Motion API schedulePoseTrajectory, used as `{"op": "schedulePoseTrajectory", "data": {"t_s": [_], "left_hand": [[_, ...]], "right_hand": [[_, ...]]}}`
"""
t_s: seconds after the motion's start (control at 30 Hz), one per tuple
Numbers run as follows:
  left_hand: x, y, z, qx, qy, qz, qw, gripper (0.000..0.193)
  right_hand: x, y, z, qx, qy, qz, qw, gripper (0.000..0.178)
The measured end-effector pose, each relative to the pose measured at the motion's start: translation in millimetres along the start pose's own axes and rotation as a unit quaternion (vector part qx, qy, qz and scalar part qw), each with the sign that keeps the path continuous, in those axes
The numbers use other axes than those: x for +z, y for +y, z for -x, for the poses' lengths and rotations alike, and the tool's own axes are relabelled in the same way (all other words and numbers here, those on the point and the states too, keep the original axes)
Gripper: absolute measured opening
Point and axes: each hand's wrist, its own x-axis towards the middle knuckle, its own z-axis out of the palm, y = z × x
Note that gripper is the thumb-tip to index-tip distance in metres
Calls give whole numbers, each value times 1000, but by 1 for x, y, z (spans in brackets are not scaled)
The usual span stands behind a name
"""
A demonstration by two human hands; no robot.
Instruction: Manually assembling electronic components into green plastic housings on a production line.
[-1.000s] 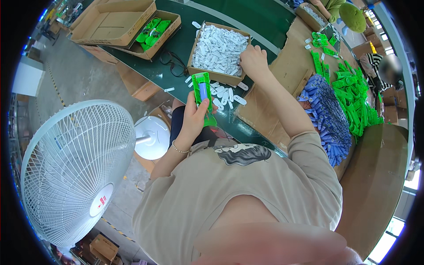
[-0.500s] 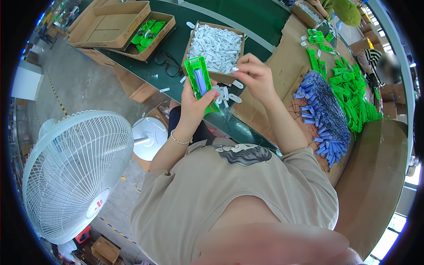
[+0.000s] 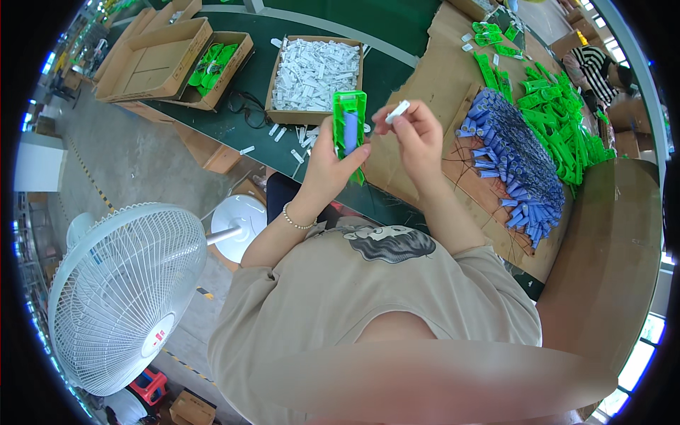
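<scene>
My left hand point(image 3: 333, 159) is closed round a bright green plastic housing point(image 3: 349, 99) whose open side faces up. Inside the housing lies a blue cylindrical battery cell point(image 3: 350, 132). Just to the right, my right hand point(image 3: 414, 138) pinches a small white plastic piece point(image 3: 398, 111) between thumb and fingers, apart from the housing. Beyond my hands stands a cardboard box point(image 3: 271, 95) heaped with similar white pieces point(image 3: 315, 74). Several loose white pieces point(image 3: 297, 156) lie on the green table point(image 3: 265, 159) in front of that box.
To the right, wired blue cells point(image 3: 513, 152) lie piled beside a heap of green housings point(image 3: 556, 117) on cardboard. Cardboard trays point(image 3: 152, 64) sit at the back left, one with green parts point(image 3: 212, 67). A white fan point(image 3: 120, 297) stands at left. Another person point(image 3: 595, 71) is at far right.
The view has shifted. My left hand has brought the green housing rightward and turned it more upright. My right hand has tilted the white piece, still pinched, and it shows more clearly.
</scene>
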Motion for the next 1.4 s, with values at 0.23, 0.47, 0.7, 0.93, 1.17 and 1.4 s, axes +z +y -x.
{"op": "schedulePoseTrajectory", "data": {"t_s": [0.23,0.47,0.7,0.93,1.17,1.4], "left_hand": [[6,-28,6,-161,-61,108,979,29],[10,-30,3,-165,-64,62,982,28],[12,-41,2,-169,-70,44,982,28],[18,-37,3,-185,-102,11,977,31],[14,-33,4,-192,-175,-11,966,30],[8,-25,5,-240,-220,62,943,28]], "right_hand": [[-36,-14,-16,161,-87,225,957,6],[-48,-1,-10,161,-17,73,984,6],[-53,-1,-9,169,-27,112,979,7],[-57,-1,-6,186,-104,223,951,8],[-66,3,-10,206,-111,227,945,10],[-50,-18,-17,250,-143,440,850,13]]}}
